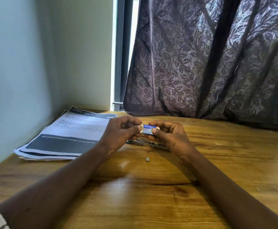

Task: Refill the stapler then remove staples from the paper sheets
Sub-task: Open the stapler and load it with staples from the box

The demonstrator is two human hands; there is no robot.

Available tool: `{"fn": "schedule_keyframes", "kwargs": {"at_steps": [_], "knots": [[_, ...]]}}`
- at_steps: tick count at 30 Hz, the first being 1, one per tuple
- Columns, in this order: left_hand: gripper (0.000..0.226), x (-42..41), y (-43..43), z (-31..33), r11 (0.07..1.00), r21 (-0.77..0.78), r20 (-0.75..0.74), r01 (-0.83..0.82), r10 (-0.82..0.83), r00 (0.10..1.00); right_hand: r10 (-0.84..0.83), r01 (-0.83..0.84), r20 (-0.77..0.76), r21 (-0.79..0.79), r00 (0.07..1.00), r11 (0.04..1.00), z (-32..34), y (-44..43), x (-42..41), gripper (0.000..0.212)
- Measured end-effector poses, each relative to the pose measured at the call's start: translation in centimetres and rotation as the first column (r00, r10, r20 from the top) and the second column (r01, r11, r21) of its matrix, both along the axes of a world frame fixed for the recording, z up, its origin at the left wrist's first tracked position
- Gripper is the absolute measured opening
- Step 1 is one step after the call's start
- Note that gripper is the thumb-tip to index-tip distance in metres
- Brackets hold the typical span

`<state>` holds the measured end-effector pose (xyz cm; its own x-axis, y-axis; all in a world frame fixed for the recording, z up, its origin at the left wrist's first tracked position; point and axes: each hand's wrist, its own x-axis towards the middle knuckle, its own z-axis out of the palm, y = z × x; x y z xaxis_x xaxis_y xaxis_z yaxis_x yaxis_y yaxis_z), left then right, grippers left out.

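Wooden table [151, 204], frame centre | your right hand [173, 138] grips staple box [149, 129], left hand [118, 134] pinches its end | risk: tug too hard, staples scatter over stapler [151, 143]

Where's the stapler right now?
Head view, centre: the stapler lies on the table beneath the staple box pinched by the left hand and right hand, just right of the paper sheets.

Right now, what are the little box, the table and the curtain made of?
Box: likely thin card, glossy blue print, folded white flap. Table: wood or wood-look laminate, visible grain, soft sheen. Curtain: woven fabric, leaf pattern, hanging folds.
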<state>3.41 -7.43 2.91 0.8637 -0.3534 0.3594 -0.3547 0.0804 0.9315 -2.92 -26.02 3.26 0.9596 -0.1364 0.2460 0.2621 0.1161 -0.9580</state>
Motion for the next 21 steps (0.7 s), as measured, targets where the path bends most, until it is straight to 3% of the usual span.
{"fn": "schedule_keyframes", "kwargs": {"at_steps": [9, 15, 21], "knots": [[0.023, 0.16, 0.12, -0.19, 0.994, -0.033, -0.051, 0.105, -0.107, 0.993, 0.011, -0.01, 0.021, -0.065, 1.0, 0.998, 0.03, 0.01, 0.0, 0.023], [0.02, -0.12, 0.13, 0.19, 0.992, -0.041, 0.023, 0.119, -0.118, 0.993, 0.085, -0.08, 0.058, -0.09, 0.995, 0.993, 0.23, 0.04, -0.21, 0.024], [0.013, -0.6, -0.12, 0.25, 0.99, -0.063, 0.103, 0.123, -0.116, 0.988, 0.061, -0.001, 0.17, -0.333, 0.984, 0.943, 0.33, 0.82, -0.71, 0.042]]}}
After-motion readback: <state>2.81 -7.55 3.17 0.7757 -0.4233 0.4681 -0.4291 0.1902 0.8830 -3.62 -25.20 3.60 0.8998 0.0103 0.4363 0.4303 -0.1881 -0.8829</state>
